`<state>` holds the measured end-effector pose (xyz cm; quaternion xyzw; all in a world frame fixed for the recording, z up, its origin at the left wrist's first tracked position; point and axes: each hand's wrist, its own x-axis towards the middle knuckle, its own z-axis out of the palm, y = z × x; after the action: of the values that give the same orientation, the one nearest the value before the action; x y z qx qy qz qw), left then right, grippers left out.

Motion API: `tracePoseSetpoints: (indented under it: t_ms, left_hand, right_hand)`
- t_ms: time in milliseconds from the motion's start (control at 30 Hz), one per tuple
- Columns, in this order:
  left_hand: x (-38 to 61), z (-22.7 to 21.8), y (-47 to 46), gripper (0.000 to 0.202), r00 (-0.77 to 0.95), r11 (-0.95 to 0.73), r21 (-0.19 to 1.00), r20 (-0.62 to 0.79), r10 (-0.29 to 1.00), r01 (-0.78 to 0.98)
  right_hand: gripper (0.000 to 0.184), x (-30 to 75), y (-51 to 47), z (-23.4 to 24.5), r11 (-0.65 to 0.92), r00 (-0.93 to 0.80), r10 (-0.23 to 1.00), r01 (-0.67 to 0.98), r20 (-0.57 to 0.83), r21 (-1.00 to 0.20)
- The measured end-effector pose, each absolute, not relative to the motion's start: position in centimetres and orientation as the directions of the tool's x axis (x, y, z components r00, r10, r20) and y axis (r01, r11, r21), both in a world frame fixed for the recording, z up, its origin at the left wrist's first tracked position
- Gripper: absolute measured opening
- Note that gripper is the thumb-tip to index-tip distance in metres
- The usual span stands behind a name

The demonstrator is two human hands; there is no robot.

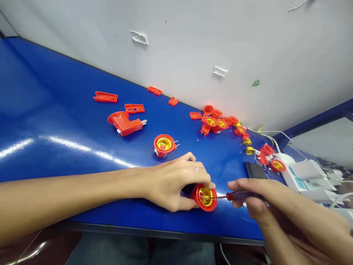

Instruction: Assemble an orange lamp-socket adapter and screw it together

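Several left fingers around red lamp socket (brass inside), screwdriver tip within

I'm sitting at a blue workbench pushed up against a pale grey wall, which is marked by rough white patches and a small green scrap. Light falls in long white streaks across the glossy top. Off to my right, a dark blue rail runs along the wall.
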<state>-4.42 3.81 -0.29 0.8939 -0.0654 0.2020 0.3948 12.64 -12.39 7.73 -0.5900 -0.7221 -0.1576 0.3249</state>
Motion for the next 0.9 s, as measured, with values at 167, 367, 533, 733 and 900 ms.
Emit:
tracePoseSetpoints:
  t_ms: [167, 367, 533, 733, 900]
  left_hand:
    - [-4.5, 0.0, 3.7, 0.028, 0.921, -0.675, 0.697, 0.384, 0.064, -0.243]
    - [-4.4, 0.0, 3.8, 0.029, 0.922, -0.669, 0.699, 0.383, 0.049, -0.255]
    - [-4.5, 0.1, 3.7, 0.03, 0.922, -0.671, 0.701, 0.381, 0.067, -0.241]
    - [-4.5, 0.5, 3.7, 0.031, 0.935, -0.679, 0.701, 0.349, 0.06, -0.218]
    - [-4.5, 0.4, 3.8, 0.023, 0.928, -0.686, 0.695, 0.364, 0.077, -0.215]
  right_hand:
    - [0.019, 11.9, -12.0, 7.3, 0.093, 0.053, 0.62, 0.986, 0.783, -0.14]
    - [0.015, 11.5, -10.5, 5.9, 0.178, -0.054, 0.638, 0.981, 0.768, -0.078]
    - [0.044, 12.5, -11.4, 5.3, 0.29, -0.028, 0.748, 0.912, 0.664, -0.289]
    - [0.02, 12.3, -11.8, 7.2, 0.257, -0.063, 0.768, 0.942, 0.637, -0.216]
    - [0.022, 11.4, -11.1, 7.6, 0.09, -0.056, 0.636, 0.996, 0.77, -0.002]
